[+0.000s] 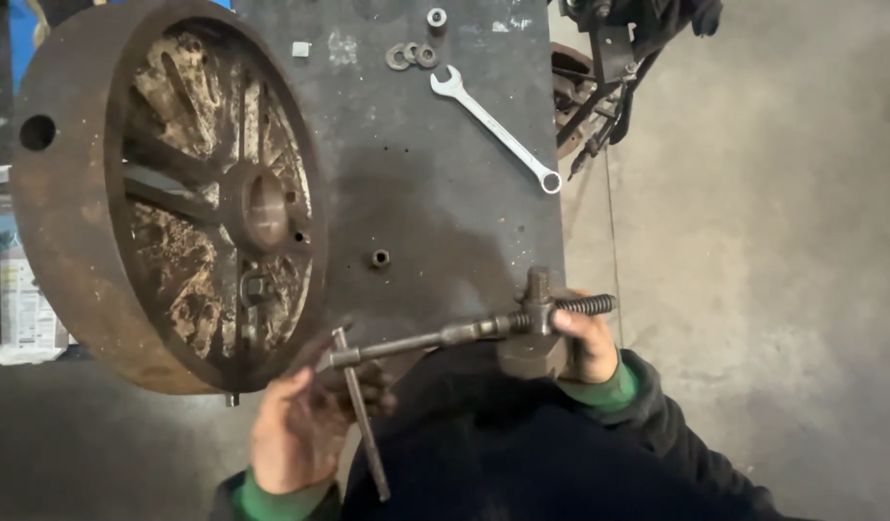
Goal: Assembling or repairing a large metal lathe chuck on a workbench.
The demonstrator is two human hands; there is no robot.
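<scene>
A long dark screw shaft (435,338) lies across the near edge of the metal bench (435,193), threaded at its right end and passing through a block-like nut piece (536,309). My right hand (588,345) grips that threaded end by the nut piece. My left hand (300,429) holds the shaft's left end, where a thin cross-bar handle (363,420) passes through it and points toward me. A large rusty spoked wheel (165,193) rests on the bench to the left, just above my left hand.
A combination wrench (498,130) lies diagonally at the bench's upper right. Washers (411,55) and a nut (436,17) sit near the far edge, a small bushing (379,259) mid-bench. Dark machinery (609,68) stands beyond the right edge over concrete floor (773,241).
</scene>
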